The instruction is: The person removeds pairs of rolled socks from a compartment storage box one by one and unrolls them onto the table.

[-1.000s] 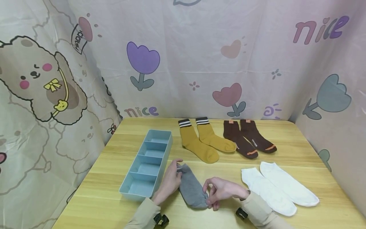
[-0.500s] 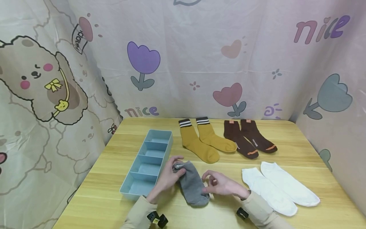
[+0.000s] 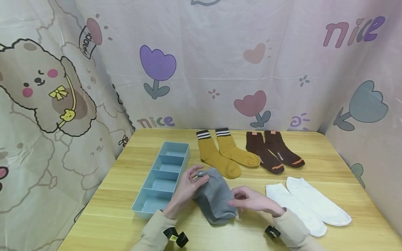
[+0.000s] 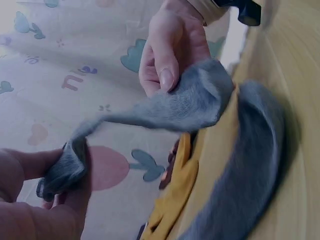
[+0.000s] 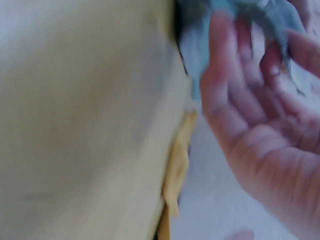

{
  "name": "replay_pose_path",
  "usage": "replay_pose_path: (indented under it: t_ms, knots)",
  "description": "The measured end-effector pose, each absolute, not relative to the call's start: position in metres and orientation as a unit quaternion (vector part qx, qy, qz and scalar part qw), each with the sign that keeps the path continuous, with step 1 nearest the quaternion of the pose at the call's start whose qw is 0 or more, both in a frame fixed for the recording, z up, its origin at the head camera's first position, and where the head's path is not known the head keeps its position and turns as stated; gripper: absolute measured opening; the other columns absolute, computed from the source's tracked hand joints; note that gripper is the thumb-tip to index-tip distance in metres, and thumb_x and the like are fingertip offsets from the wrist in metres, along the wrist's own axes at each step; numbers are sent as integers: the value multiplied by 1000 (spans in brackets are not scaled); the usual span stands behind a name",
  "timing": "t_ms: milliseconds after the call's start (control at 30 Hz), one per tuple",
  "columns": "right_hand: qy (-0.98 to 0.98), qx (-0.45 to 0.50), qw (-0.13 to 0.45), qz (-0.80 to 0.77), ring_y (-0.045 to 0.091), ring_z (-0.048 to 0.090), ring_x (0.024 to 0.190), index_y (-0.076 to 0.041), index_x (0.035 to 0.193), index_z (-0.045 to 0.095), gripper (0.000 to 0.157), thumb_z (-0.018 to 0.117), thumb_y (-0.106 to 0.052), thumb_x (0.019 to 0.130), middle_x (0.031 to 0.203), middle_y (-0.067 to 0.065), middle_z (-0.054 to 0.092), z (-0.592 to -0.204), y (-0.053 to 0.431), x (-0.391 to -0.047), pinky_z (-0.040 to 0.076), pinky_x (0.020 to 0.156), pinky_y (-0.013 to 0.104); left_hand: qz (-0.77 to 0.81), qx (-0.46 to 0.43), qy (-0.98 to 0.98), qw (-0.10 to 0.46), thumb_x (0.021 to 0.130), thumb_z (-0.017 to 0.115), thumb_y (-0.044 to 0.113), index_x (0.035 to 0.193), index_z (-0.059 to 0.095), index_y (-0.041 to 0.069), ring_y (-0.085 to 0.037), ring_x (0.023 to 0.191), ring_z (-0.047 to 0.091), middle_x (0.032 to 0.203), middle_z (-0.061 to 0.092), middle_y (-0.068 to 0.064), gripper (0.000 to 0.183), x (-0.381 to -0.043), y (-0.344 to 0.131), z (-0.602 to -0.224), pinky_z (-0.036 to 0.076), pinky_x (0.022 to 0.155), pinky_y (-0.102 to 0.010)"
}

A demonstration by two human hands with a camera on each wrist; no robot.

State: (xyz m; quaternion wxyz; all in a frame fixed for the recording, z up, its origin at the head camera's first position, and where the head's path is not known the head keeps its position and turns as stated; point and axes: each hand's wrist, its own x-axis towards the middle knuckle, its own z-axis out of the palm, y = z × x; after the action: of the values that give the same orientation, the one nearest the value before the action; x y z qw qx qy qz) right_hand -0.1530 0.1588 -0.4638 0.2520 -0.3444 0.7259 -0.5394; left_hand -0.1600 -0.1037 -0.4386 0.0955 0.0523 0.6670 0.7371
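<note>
A grey sock (image 3: 220, 191) is stretched between both hands, lifted off the table. My left hand (image 3: 183, 191) pinches its cuff end between thumb and fingers. At the other end, my right hand (image 3: 255, 200) pinches the fabric near the toe; in the left wrist view, that thumb presses on the sock. A second grey sock (image 4: 255, 150) lies on the wooden table beneath, mostly covered by the raised one in the head view. The right wrist view is blurred, showing the right hand's curled fingers against grey cloth (image 5: 270, 20).
Left of the hands stands a blue divided box (image 3: 135, 209) with several compartments. Yellow socks (image 3: 216, 157) and brown socks (image 3: 279, 153) lie toward the back. White socks (image 3: 307, 205) lie to the right. A patterned curtain (image 3: 201, 62) surrounds the table (image 3: 103, 202).
The upper grey sock has been raised from the one below it. My left hand has moved slightly up and away from me; my right hand, loosely placed earlier, has shifted rightward with the toe end.
</note>
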Motion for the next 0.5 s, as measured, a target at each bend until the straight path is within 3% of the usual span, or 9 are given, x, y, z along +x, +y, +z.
replay_pose_path:
  t_ms: [67, 267, 500]
  knots:
    - [705, -333, 281, -559, 3, 64, 62, 12, 97, 56, 22, 59, -9, 99, 76, 24, 67, -460, 173, -154, 58, 57, 28, 763, 38, 637, 105, 93, 68, 5, 135, 48, -2, -8, 91, 66, 110, 67, -3, 47, -161, -99, -438, 54, 79, -22]
    - [725, -275, 314, -549, 11, 72, 64, 14, 104, 55, 26, 62, -10, 97, 77, -4, 70, -453, 216, -155, 61, 62, 34, 742, 46, 658, 116, 92, 67, 1, 126, 51, -7, -3, 78, 65, 94, 75, -1, 38, -168, -82, -448, 53, 68, -21]
    - [768, -234, 315, -506, 9, 68, 56, 8, 99, 57, 19, 66, -7, 92, 69, -1, 65, -457, 241, -150, 58, 50, 30, 647, 117, 749, 81, 83, 65, -9, 91, 64, -9, -3, 75, 62, 91, 74, -17, 8, -172, -64, -465, 49, 63, -18]
